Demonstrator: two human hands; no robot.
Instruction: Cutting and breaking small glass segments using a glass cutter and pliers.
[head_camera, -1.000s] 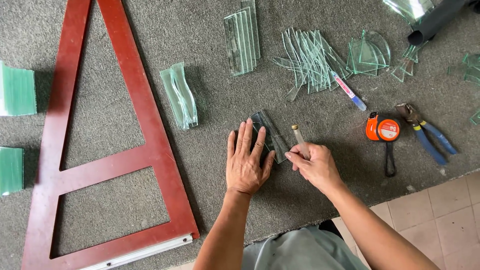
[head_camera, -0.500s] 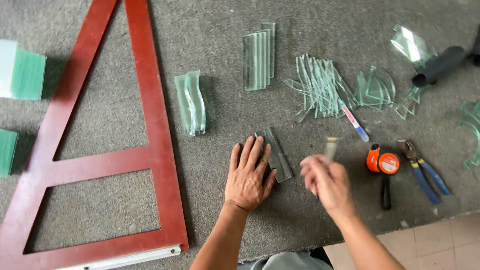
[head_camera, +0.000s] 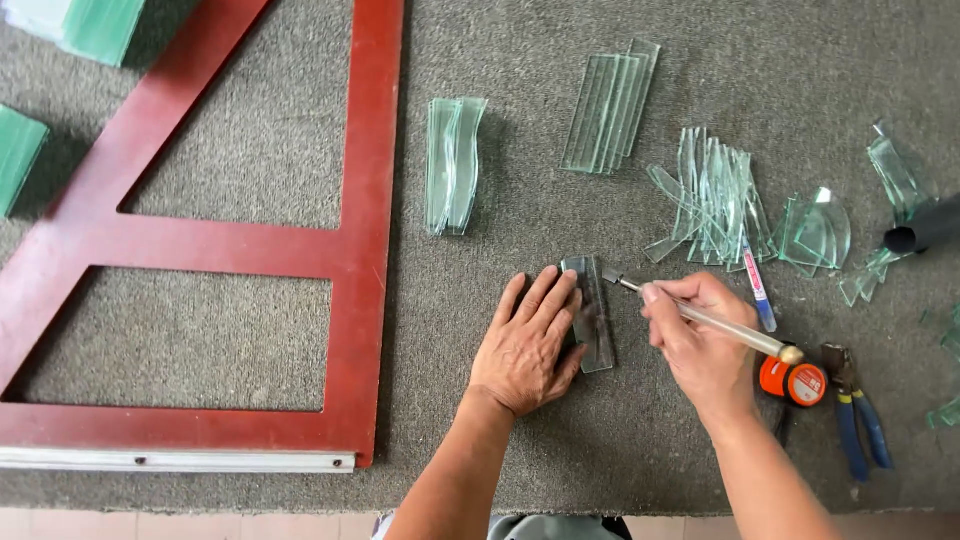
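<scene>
Surroundings on grey carpeted work surface (head_camera: 250, 140).

Large red wooden frame (head_camera: 360, 200) at left, metal strip along its lower edge. Green-edged glass blocks (head_camera: 20, 155) at far left. Curved glass stack (head_camera: 453, 165), flat strip stack (head_camera: 610, 105), loose offcut pile (head_camera: 715, 195) above. Marker pen (head_camera: 758, 290), orange tape measure (head_camera: 795, 380), blue-handled pliers (head_camera: 858, 420), dark tube (head_camera: 925, 228) at right.

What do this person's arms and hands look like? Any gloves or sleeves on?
Both are bare: no gloves on the left hand or the right hand, and no sleeves show on either forearm up to the bottom edge of the picture. I see no rings, watch or bracelet. The fingernails are short. A bit of grey-green clothing shows at the bottom edge, between the arms.
</scene>
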